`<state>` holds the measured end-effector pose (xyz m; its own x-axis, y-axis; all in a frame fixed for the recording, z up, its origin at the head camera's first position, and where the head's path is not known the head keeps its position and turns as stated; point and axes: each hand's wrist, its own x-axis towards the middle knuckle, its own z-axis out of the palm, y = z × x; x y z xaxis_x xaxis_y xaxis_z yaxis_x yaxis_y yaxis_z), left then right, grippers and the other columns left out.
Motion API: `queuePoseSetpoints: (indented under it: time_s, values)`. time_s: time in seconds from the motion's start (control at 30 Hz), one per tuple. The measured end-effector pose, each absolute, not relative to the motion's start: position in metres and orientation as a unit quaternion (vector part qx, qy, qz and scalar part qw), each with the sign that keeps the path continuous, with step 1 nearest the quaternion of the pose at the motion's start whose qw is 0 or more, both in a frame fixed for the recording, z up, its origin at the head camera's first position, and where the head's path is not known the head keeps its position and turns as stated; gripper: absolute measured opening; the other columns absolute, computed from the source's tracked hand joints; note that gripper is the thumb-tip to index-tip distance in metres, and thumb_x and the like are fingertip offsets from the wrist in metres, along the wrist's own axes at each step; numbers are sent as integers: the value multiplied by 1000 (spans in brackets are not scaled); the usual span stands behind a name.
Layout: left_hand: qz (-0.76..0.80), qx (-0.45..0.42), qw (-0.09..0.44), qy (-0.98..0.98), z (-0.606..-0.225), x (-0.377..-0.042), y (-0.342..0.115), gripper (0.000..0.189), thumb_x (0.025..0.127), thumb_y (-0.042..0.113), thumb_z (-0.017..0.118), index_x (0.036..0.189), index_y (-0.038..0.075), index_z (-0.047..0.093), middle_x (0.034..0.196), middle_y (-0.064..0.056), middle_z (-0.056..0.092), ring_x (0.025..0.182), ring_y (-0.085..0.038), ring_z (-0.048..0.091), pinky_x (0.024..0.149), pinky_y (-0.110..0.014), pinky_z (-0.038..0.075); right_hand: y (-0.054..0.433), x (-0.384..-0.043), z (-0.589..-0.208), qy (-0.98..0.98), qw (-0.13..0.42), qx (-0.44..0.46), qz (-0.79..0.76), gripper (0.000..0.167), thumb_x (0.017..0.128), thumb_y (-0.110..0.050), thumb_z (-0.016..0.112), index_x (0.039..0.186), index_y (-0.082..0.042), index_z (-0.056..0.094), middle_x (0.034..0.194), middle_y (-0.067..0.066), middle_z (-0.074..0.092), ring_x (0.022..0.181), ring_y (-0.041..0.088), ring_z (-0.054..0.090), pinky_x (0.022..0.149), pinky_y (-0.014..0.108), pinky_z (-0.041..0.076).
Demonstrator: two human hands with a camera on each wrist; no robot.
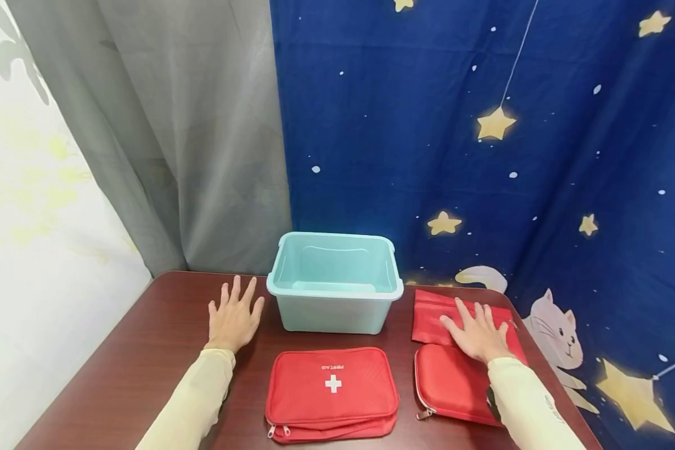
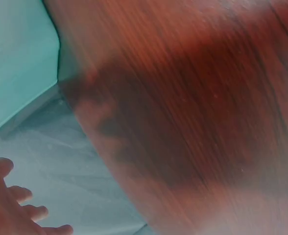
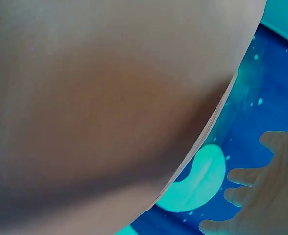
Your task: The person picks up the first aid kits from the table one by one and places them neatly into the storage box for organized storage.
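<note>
My left hand point(image 1: 233, 320), fingers spread, is over the table just left of a light-blue plastic bin point(image 1: 334, 314); it holds nothing. In the left wrist view its fingers point(image 2: 20, 194) appear at the lower left. On the other side, my right hand point(image 1: 478, 334) is spread above a flat red zip pouch point(image 1: 429, 320) and the far edge of a rounded red zip case point(image 1: 455, 380); whether it touches them I cannot tell. Nearest the front lies a red first aid bag point(image 1: 332, 400) with a white cross and two zip pulls.
The dark reddish-brown table point(image 1: 146, 356) has rounded far corners. Behind it hang a grey curtain point(image 1: 219, 156) and a blue curtain point(image 1: 382, 125) with stars. A large blurred pale surface point(image 3: 100, 112) fills much of the right wrist view.
</note>
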<state>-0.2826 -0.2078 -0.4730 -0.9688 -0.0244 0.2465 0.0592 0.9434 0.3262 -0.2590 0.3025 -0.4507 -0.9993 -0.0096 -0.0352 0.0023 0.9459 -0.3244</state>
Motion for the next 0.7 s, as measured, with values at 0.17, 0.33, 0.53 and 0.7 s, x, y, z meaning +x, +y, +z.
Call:
queuePoseSetpoints:
  time_s: [0.17, 0.33, 0.53, 0.7]
  values:
    - [-229, 1, 132, -964, -468, -284, -200, 64, 106, 50, 24, 158, 14, 26, 163, -23, 13, 147, -49, 13, 107, -74, 15, 323, -258, -448, 985, 30, 19, -171, 91, 97, -69, 32, 156, -1, 21, 151, 43, 11, 139, 62, 3, 98, 83, -1]
    - [-299, 6, 164, -940, -461, -284, -190, 67, 106, 52, 14, 157, 12, 29, 162, -23, 17, 145, -48, 21, 108, -69, 21, 341, -257, -446, 979, 55, 42, -194, 91, 98, -67, 33, 155, 3, 17, 151, 44, 7, 138, 63, 2, 96, 84, 0]
    - [-343, -5, 198, -918, -457, -284, -181, 63, 106, 52, 18, 159, 19, 25, 162, -17, 22, 145, -41, 29, 107, -66, 28, 357, -257, -450, 975, 64, 55, -205, 90, 98, -65, 34, 154, 4, 15, 150, 45, 7, 138, 63, 3, 96, 84, 4]
    - [-381, -39, 226, -896, -453, -284, -173, 57, 106, 49, 28, 159, 29, 23, 161, -7, 30, 144, -34, 34, 108, -63, 31, 366, -260, -451, 973, 66, 63, -213, 90, 99, -64, 34, 153, 6, 14, 149, 44, 11, 137, 61, 8, 96, 84, 10]
